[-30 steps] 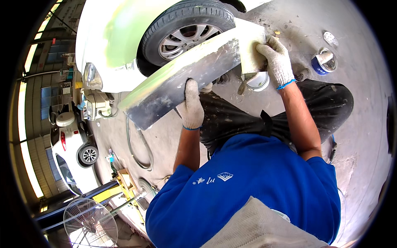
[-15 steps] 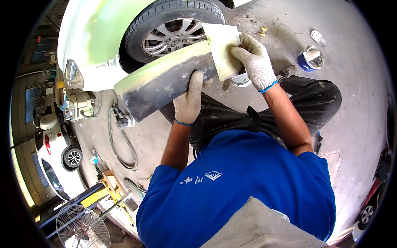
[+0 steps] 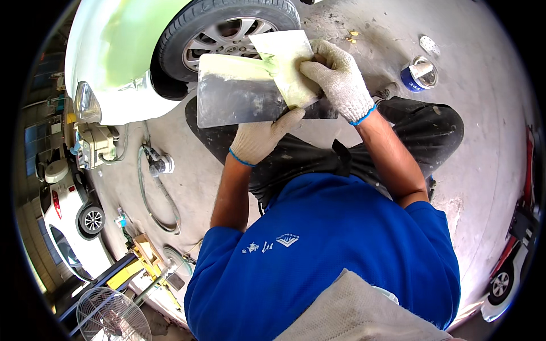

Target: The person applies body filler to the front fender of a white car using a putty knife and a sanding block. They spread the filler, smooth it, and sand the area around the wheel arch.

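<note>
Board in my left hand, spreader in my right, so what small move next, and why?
Perhaps draw the spreader along the upper edge of the board: pale green paste lines that edge and marks the spreader too, your right hand holds the spreader across the board, and your left hand grips the board's lower edge.

On the gray floor (image 3: 392, 28) I see a blue can (image 3: 410, 80), white disc (image 3: 429, 46), sander (image 3: 161, 165) and looping hose (image 3: 141, 181).

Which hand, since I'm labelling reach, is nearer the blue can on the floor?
Right. The right hand, gripping the pale sheet, is left of the blue can; the left hand, at the lower edge of the grey board, is farther left and lower in view.
</note>
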{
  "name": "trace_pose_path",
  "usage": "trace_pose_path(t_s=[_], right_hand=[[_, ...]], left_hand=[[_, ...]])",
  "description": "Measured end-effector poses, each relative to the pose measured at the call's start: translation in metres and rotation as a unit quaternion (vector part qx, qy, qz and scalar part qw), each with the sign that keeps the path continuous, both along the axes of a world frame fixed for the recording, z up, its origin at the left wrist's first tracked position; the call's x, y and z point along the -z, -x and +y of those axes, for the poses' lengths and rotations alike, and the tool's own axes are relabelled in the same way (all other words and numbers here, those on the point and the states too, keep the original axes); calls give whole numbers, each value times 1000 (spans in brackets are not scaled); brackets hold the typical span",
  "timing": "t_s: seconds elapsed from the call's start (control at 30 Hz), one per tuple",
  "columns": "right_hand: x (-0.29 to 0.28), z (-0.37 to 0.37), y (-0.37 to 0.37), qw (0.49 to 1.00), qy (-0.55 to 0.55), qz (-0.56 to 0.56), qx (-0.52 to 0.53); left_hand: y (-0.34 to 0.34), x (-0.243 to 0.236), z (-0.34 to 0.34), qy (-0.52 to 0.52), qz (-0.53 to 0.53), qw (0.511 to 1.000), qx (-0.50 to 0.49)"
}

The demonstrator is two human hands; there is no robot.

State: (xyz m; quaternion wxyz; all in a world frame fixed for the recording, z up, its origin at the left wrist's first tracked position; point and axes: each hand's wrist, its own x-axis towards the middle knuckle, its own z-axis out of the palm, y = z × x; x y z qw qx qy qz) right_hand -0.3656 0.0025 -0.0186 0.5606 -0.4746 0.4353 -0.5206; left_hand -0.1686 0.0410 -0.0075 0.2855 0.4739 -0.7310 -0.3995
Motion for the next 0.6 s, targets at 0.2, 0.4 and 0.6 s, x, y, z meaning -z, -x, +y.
trace_pose_path(t_s=[0.2,0.4,0.6], right_hand=[[-6,0,0,1000,-5,25,-1],[0,-6,5,985,-48,-163,-8],[67,-20,51,950,-75,-289,91]], left_hand=[[2,17,1,-2,-50,998,47],[-2,46,-4,56,-118,991,39],[-19,28,-12,-69,52,993,-77]])
